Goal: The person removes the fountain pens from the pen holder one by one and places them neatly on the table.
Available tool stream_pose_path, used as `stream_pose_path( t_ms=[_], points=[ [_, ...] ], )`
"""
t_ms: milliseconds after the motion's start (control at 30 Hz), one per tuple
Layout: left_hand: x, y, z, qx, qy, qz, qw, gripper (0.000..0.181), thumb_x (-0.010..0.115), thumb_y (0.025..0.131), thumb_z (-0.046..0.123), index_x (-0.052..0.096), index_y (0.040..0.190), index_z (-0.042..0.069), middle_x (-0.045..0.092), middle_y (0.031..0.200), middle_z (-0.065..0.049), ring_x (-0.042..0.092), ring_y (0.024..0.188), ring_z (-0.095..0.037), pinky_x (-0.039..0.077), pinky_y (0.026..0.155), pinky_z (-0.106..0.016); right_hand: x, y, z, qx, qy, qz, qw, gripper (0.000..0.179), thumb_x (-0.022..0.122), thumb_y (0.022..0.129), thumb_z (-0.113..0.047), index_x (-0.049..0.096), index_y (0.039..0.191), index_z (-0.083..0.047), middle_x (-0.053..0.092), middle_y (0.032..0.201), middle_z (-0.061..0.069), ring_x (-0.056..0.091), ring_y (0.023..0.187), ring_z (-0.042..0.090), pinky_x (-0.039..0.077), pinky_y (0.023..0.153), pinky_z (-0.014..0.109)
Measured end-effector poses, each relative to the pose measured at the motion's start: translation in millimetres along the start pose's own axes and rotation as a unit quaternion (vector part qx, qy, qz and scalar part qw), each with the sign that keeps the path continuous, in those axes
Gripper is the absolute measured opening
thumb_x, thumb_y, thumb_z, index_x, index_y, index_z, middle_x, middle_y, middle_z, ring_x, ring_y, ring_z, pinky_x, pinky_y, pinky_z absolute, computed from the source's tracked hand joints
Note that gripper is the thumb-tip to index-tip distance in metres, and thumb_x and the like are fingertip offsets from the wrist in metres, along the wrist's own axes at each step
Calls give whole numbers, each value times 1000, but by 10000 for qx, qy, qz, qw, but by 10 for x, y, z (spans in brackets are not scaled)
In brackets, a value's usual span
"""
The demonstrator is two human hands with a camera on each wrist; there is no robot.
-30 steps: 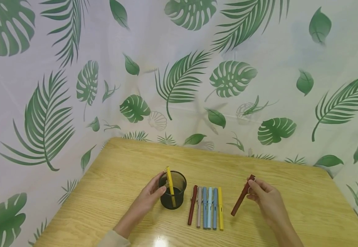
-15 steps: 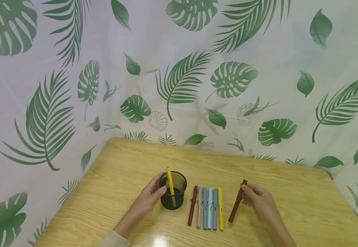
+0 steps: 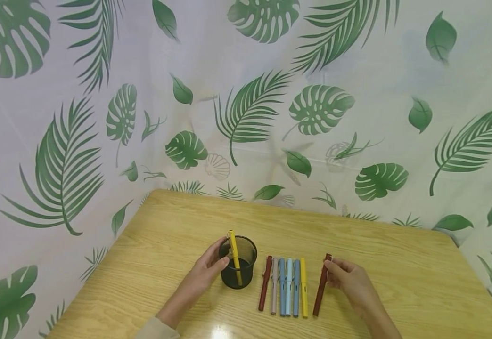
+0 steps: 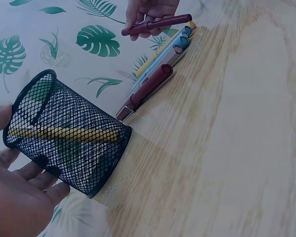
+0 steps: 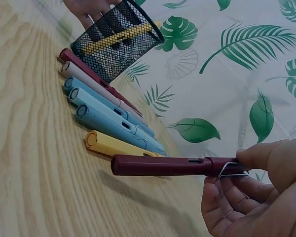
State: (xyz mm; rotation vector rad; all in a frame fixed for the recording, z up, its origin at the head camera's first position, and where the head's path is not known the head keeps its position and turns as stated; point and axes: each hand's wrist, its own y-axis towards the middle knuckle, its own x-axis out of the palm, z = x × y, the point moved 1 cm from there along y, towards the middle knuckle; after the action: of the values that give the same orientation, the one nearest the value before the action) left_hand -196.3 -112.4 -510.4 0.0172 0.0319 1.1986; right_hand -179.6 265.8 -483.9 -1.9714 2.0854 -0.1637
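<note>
Since 1.0 s ago your right hand point(image 3: 349, 282) has carried the dark red pen point(image 3: 321, 285) leftward and down, from a slant well clear of the row to a position just beside it. You pinch that pen at its clip end between thumb and fingers point(image 5: 266, 158); the wrist view shows its barrel roughly level just over the table point(image 3: 398, 263), and whether the far tip touches the wood cannot be told. Immediately left of your grip lies the yellow pen point(image 3: 303, 287), the nearest of 5 laid side by side: then 2 blue pens point(image 3: 291, 287), a beige pen point(image 3: 274, 287) and another dark red pen point(image 3: 265, 288). Beyond those stands the black mesh cup point(image 3: 238, 262), upright, with 1 yellow pen point(image 3: 233, 252) leaning inside. Your left hand point(image 3: 205, 273) has not shifted; its thumb and fingers curl round the cup's left side. Farthest back, leaf-print sheeting point(image 3: 246, 117) borders the table.
</note>
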Motion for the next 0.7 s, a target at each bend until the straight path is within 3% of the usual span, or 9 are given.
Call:
stream_pose_path(
  t_ms=[333,700],
  points=[
    [-3,-1,-4,-23,-78,-23,10000,69,55,109,30,20,166,15,22,168,-20,18,155,-39,21,122,-59,67,44,73,74,-235,-25,9997,42,62,106,-20,58,129,14,63,97,6,61,87,17,60,79,30],
    [2,-6,-2,-21,-60,-20,10000,67,55,109,32,21,166,19,16,170,-19,14,156,-40,20,122,-59,177,78,137,-91,-965,229,9950,50,63,105,-21,54,136,17,66,96,7,62,84,17,58,71,28]
  ],
)
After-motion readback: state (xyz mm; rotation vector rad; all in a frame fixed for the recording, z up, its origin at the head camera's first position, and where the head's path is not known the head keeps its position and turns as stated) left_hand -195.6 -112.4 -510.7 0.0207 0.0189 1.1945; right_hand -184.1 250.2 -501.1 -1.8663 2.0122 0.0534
